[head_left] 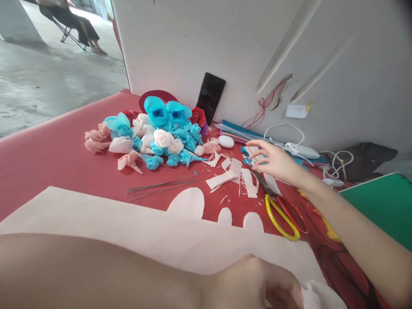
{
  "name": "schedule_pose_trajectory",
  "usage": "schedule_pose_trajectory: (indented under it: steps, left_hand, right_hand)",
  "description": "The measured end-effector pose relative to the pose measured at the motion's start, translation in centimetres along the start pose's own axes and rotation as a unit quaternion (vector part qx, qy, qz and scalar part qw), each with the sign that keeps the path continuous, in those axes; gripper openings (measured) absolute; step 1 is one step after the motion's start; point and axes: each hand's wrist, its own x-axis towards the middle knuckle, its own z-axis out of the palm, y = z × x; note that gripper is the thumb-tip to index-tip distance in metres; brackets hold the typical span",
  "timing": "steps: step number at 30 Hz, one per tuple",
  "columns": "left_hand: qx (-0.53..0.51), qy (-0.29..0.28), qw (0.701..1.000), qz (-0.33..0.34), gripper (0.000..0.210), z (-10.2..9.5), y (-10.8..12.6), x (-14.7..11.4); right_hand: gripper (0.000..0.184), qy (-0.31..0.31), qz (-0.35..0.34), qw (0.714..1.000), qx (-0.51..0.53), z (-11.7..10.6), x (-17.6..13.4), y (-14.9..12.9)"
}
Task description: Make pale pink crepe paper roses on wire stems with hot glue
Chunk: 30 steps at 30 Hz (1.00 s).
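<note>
My left hand [254,279] is low in the view, its fingers curled round a crumpled piece of whitish paper [317,296] that the bottom edge partly cuts off. Beneath that arm lies a large pale pink paper sheet [180,240]. Rounded paper pieces [188,204] show along its far edge. My right hand [272,159] hovers with fingers apart over paper scraps [236,169] and a bit of blue paper [246,154]; nothing shows in its grasp. Just below it rest scissors [273,195] with one yellow and one red handle.
Paper roses [162,138] in blue, white, pink and red are heaped at the back. Thin wires [157,186] lie in front. A phone [210,96] leans on the grey panel. A white power strip [301,150] and green board [383,206] are right. A seated person [77,25] is far left.
</note>
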Motion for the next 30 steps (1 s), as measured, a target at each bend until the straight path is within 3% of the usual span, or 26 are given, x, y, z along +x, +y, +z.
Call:
schedule_pose_trajectory:
  steps: [4, 7, 11, 12, 14, 17, 20, 21, 24, 26, 28, 30]
  left_hand:
    - [0.015, 0.031, 0.998, -0.050, 0.017, 0.3, 1.0, 0.0]
    - [0.042, 0.071, 0.995, -0.051, 0.017, 0.5, 1.6, 0.1]
    - [0.082, 0.127, 0.988, 0.040, 0.013, 0.5, 2.8, 0.1]
    - [0.084, 0.139, 0.984, 0.068, 0.014, 0.4, 3.2, 0.1]
    - [0.080, 0.163, 0.977, 0.113, 0.018, 0.1, 4.1, 0.1]
    - [0.076, 0.181, 0.969, 0.150, 0.018, -0.3, 5.5, 0.1]
    - [0.098, 0.221, 0.953, 0.182, 0.013, -0.8, 6.9, 0.0]
    - [0.109, 0.236, 0.946, 0.196, 0.013, -0.9, 7.3, 0.0]
    - [0.132, 0.264, 0.924, 0.243, 0.013, -1.6, 8.0, 0.0]
    - [0.148, 0.283, 0.910, 0.265, 0.015, -2.0, 8.2, 0.1]
    - [0.167, 0.303, 0.897, 0.277, 0.015, -2.3, 8.3, 0.1]
    - [0.179, 0.318, 0.888, 0.279, 0.015, -2.4, 8.3, 0.1]
  right_hand:
    - [0.026, 0.001, 0.033, 0.997, 0.066, 0.0, -0.1, 0.2]
    - [0.028, 0.025, 0.041, 0.992, 0.116, 0.0, -0.5, 0.0]
    - [0.065, 0.055, 0.005, 0.983, 0.178, -0.5, -1.9, -0.6]
    - [0.057, 0.069, 0.001, 0.980, 0.186, -0.7, -2.5, -0.8]
    - [0.024, 0.100, 0.007, 0.975, 0.199, -1.0, -3.7, -1.1]
    - [0.026, 0.143, 0.011, 0.962, 0.231, -1.5, -5.5, -1.4]
    - [0.065, 0.176, -0.014, 0.947, 0.269, -1.8, -7.2, -1.8]
    - [0.065, 0.173, -0.018, 0.945, 0.278, -1.8, -7.8, -2.0]
    - [0.026, 0.129, -0.014, 0.947, 0.293, -1.9, -9.3, -2.9]
    - [0.031, 0.103, -0.007, 0.951, 0.292, -1.7, -10.0, -3.6]
    - [0.025, 0.084, -0.003, 0.958, 0.275, -1.1, -10.6, -4.2]
    - [0.019, 0.120, -0.012, 0.962, 0.246, -0.4, -10.9, -4.7]
